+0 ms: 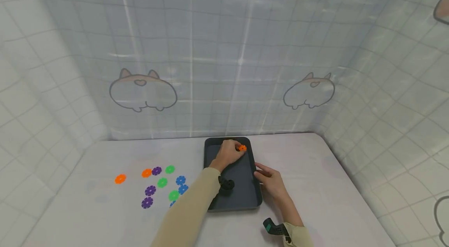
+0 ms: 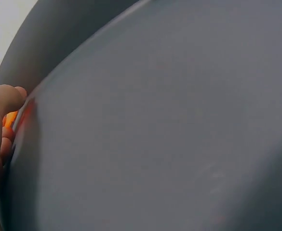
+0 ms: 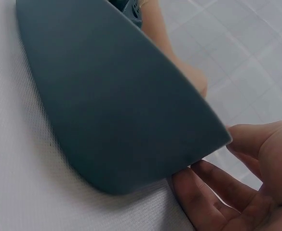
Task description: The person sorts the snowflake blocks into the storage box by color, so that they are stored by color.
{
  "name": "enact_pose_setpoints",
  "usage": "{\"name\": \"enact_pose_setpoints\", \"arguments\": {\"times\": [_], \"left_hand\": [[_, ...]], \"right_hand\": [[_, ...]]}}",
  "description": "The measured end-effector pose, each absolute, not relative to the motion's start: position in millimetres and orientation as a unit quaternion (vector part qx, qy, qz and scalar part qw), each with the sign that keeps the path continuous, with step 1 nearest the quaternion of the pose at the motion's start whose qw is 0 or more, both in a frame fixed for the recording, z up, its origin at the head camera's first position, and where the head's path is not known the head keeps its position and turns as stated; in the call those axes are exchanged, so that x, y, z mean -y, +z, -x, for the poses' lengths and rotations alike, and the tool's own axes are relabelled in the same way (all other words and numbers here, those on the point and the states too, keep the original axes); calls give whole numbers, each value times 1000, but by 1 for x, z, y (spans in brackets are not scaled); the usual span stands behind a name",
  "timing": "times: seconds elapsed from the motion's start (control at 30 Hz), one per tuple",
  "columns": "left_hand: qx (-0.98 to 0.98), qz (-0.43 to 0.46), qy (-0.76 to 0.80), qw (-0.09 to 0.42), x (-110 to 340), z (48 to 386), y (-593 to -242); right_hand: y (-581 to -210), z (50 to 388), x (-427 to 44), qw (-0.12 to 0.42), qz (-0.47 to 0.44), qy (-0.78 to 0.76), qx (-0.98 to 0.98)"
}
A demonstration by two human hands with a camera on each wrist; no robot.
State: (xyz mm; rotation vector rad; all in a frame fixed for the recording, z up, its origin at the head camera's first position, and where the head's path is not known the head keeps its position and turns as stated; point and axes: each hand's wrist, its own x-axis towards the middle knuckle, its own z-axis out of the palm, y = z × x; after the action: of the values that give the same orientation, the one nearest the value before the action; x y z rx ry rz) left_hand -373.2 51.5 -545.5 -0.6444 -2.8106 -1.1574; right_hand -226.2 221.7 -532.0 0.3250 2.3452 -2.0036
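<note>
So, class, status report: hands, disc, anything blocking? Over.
Left hand pinching orange disc, far right corner of tray. Right hand touching tray's right side. No obstruction seen.

On my remote feed, glare streaked the sheeting (image 1: 217,32) at the head view's upper centre, while the tray (image 2: 145,120) looked blurry from the left wrist.

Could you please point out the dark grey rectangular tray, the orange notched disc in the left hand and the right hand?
Dark grey rectangular tray (image 1: 242,190), head view: its bare floor.
Orange notched disc (image 1: 243,147), head view: its visible face.
Right hand (image 1: 274,184), head view: its back.
</note>
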Motion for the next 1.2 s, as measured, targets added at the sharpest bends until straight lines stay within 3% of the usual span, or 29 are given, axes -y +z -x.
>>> {"name": "enact_pose_setpoints", "arguments": {"times": [1.0,1.2], "left_hand": [[907,210,-358,69,-52,369,-549],[912,198,-355,57,-54,367,-548]], "right_hand": [[-533,226,-223,17,-96,-653,-751],[-532,226,-223,15,-105,-650,-752]]}}
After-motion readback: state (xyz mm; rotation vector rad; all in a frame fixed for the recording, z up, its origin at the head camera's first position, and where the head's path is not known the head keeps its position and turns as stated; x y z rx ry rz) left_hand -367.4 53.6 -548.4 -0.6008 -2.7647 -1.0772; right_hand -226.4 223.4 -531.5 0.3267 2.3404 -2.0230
